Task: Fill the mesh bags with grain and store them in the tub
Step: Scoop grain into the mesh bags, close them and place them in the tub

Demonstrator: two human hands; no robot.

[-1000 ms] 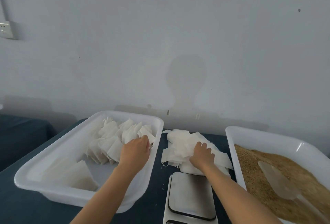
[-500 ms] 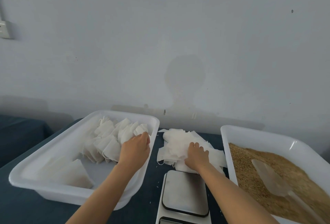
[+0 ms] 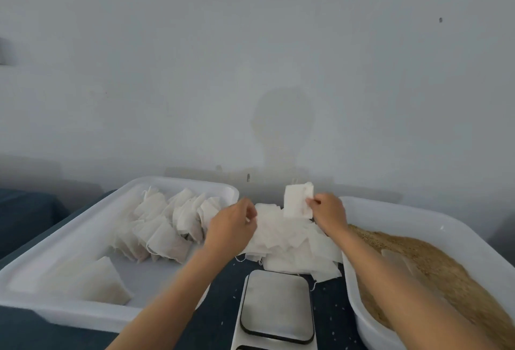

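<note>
One empty mesh bag [image 3: 297,201] is being pinched at its right edge by the right hand [image 3: 328,211], lifted above the loose bag pile [image 3: 289,243] on the dark table [image 3: 217,319]. Left hand [image 3: 232,228] is hovering beside it, fingers curled; whether it's gripping anything, cannot tell. Left tub [image 3: 83,241] is holding filled bags [image 3: 167,224]; right tub [image 3: 418,215] is holding grain [image 3: 451,274]. Scale [image 3: 276,305] is sitting between the tubs.

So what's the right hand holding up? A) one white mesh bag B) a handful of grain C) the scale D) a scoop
A: the right hand pinches a single white mesh bag lifted above the pile of empty bags, between the two tubs.
</note>
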